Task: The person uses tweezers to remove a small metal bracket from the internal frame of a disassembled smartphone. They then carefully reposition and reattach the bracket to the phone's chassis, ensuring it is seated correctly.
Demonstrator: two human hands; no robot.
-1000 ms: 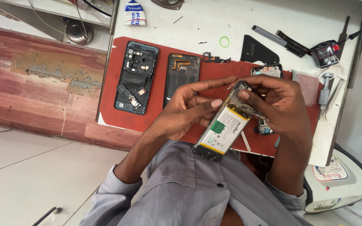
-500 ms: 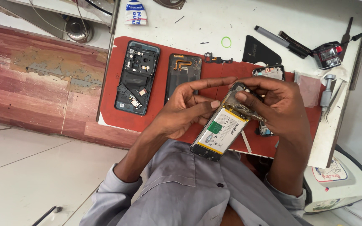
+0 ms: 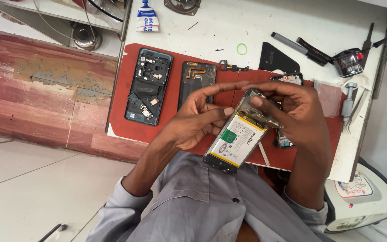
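1. Left hand (image 3: 193,123): curled, thumb pressed on the opened phone (image 3: 238,139) near its upper edge, forefinger stretched out above it toward the right hand.
2. Right hand (image 3: 296,112): fingers bent over the phone's top end, thumb tip on the metal strip there, pinching that end from the far side.
3. Phone: held in the air between both hands, tilted, back cover off, white battery with a green and a blue patch facing up; lower end free, just above the grey shirt (image 3: 202,201).
4. Below both hands: red mat (image 3: 126,121) on a white bench (image 3: 229,22).
5. Left of the left hand, on the mat: a stripped phone frame (image 3: 148,87), and nearer, a second dark frame (image 3: 195,80), partly hidden by the fingers.
6. Beyond the hands: small green ring (image 3: 242,49), black triangular piece (image 3: 276,58), glue tube (image 3: 147,18) at the far left of the bench.
7. Right of the right hand: screwdriver (image 3: 348,101) and tweezers (image 3: 359,107) by the bench edge; under that hand, another phone part, mostly hidden.
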